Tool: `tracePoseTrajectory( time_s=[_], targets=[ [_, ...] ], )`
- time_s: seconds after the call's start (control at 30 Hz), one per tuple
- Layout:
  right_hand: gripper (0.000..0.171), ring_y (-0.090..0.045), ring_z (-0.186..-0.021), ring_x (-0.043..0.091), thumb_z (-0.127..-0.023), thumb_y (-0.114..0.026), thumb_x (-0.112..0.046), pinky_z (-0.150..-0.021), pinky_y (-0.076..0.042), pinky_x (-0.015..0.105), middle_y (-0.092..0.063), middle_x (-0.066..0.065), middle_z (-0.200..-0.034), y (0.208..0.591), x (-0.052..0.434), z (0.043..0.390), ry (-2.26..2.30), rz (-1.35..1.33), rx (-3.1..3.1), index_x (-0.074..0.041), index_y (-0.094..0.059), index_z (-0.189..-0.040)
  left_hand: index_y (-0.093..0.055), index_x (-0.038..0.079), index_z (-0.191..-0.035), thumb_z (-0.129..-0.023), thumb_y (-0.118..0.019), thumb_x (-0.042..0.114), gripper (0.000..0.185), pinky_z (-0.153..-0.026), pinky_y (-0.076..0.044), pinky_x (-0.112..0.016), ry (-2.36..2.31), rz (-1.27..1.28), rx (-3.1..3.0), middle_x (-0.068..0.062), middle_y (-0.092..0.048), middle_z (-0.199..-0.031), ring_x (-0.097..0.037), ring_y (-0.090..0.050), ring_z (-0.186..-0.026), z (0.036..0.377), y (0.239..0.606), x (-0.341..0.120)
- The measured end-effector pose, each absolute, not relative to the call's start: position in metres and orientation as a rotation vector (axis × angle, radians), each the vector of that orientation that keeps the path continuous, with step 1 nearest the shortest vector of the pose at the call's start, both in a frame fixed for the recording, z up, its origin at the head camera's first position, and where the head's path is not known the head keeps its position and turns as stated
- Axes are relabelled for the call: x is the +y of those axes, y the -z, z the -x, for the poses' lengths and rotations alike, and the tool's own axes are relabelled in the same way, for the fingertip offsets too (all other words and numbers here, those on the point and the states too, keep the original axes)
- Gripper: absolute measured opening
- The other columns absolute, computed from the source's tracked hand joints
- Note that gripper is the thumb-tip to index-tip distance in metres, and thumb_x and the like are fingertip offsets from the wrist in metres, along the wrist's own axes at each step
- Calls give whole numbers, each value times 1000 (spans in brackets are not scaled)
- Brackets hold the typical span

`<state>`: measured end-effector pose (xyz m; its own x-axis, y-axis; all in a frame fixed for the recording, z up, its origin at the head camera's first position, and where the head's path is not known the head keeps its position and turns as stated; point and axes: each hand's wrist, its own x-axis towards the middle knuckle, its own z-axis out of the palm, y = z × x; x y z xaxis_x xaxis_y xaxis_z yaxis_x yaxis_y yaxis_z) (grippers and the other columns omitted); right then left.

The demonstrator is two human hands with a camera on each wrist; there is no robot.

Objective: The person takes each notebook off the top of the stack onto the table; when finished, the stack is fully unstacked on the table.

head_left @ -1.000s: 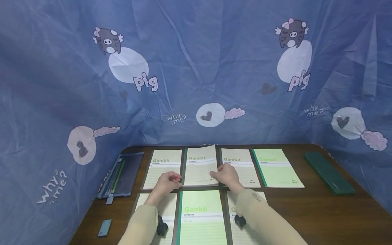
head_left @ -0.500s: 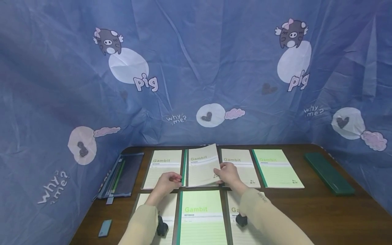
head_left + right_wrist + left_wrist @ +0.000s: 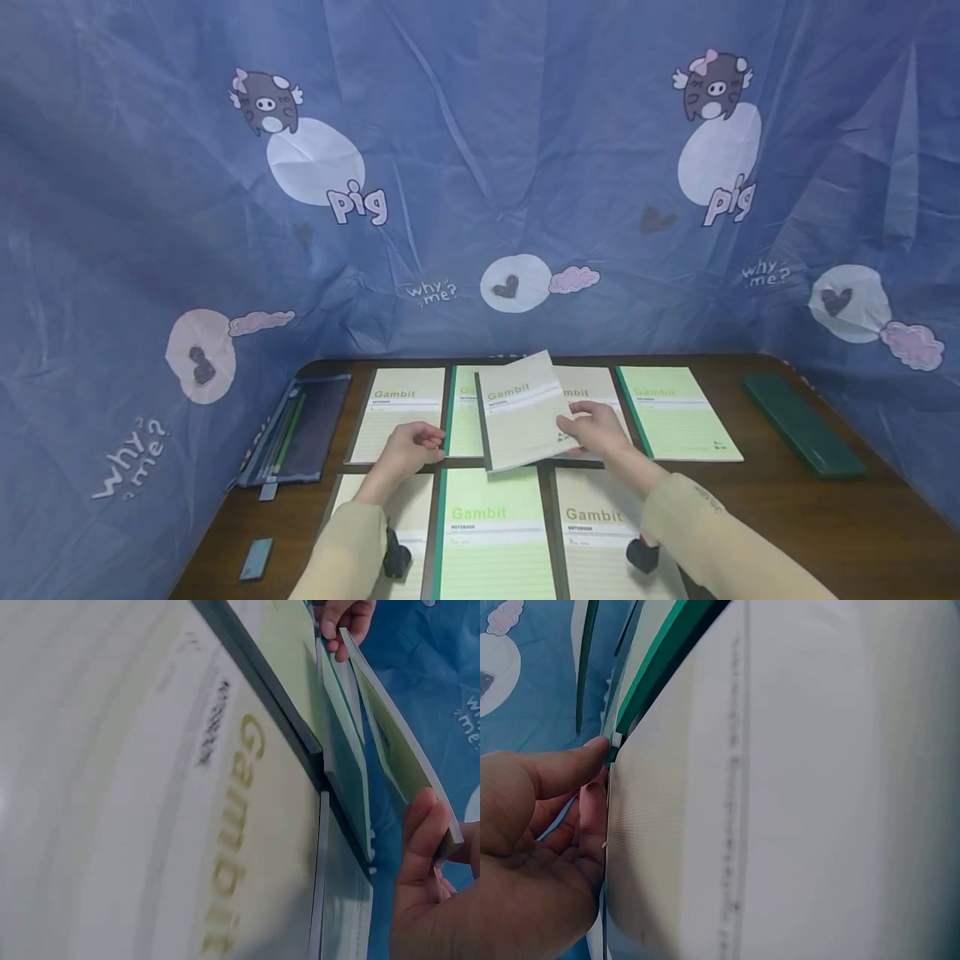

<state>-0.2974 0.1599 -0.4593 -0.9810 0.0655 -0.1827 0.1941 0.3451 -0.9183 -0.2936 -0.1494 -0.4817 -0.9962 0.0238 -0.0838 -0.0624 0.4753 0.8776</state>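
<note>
Left hand against notebook edge

From the head view we look forward and down across the brown table toward the blue printed curtain, far enough back to take in both rows of notebooks and both sleeves. On the left wrist we sit low and very near, looking along the left hand at the edge of a pale notebook that fills the frame. On the right wrist we are just as close, skimming a "Gambit" cover toward the right hand. All three share the lifted notebook and the curtain; the right wrist also catches the left hand's fingers.
</note>
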Motion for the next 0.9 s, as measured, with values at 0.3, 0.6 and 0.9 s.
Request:
tracePoseTrajectory(
  time_s=[0.3,0.6,0.9],
  targets=[
    [59,-70,-79,19,-97,-64,-25,-69,-57,33,-70,12,-99,448,214,262,1687,-261,2423,7,-41,-142,-70,0,-105,-82,-76,0,24,-80,-50,-37,-1565,31,2632,-7,-66,-92,-19,-60,-86,292,480,-149],
    [68,-66,-67,15,-99,-62,-27,-61,-54,28,-71,6,-88,438,274,226,1675,-235,2380,15,-31,-143,-70,-1,-105,-81,-76,-2,26,-81,-51,-38,-1549,19,2647,-6,-66,-92,-19,-60,-85,293,483,-151],
    [70,-60,-63,12,-100,-61,-29,-57,-52,26,-69,3,-85,439,322,190,1648,-252,2358,17,-30,-142,-70,0,-105,-80,-76,-3,26,-79,-51,-37,-1541,7,2650,-6,-66,-91,-19,-60,-84,295,485,-151]
  ],
)
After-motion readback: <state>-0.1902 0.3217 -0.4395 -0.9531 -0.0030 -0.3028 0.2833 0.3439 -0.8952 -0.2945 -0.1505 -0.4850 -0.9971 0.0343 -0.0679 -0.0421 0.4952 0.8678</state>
